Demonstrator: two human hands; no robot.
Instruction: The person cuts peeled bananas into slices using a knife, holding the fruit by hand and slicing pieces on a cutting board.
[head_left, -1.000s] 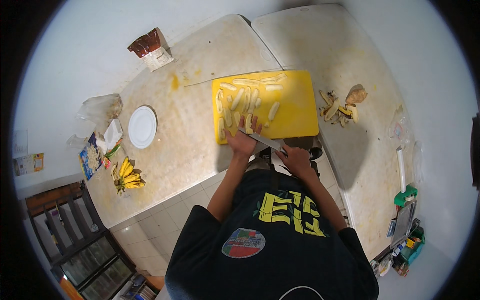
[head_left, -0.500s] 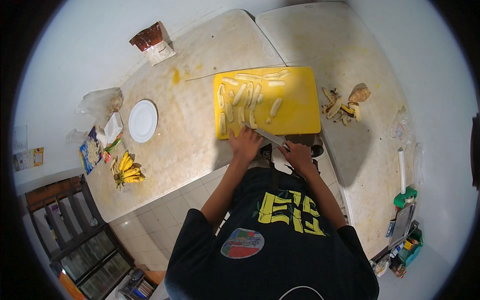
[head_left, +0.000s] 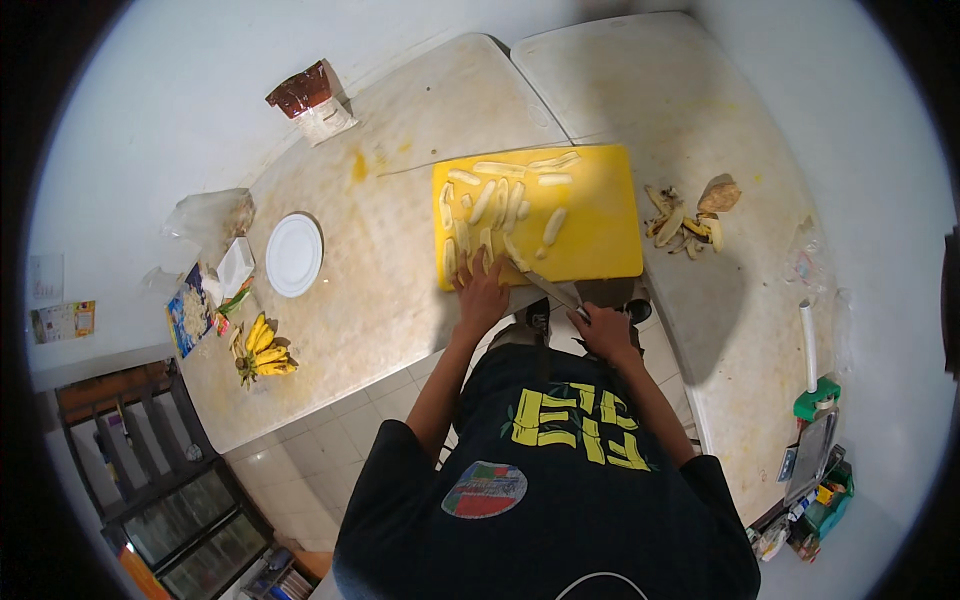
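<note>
Peeled banana slices [head_left: 501, 203] lie spread over a yellow cutting board [head_left: 600, 225], mostly on its left half. At the board's near left edge, my left hand [head_left: 482, 295] rests with fingers apart, its fingertips among the nearest slices; whether they press on one I cannot tell. My right hand [head_left: 606, 332] is closed round the handle of a knife [head_left: 555, 291] just off the board's near edge. The blade slants up to the left over that edge, its tip beside one slanting banana slice [head_left: 515, 253].
Right of the board lie banana peels [head_left: 680, 225]. On the left of the table are a white plate [head_left: 294, 255], a bunch of yellow bananas [head_left: 264, 352] and a white box [head_left: 236, 266]. A brown-and-white bag [head_left: 312, 103] stands against the far wall.
My left hand has moved left, away from the blade, and its fingers have spread. The knife has drawn back toward me and to the right. One slice near its tip now slants differently.
</note>
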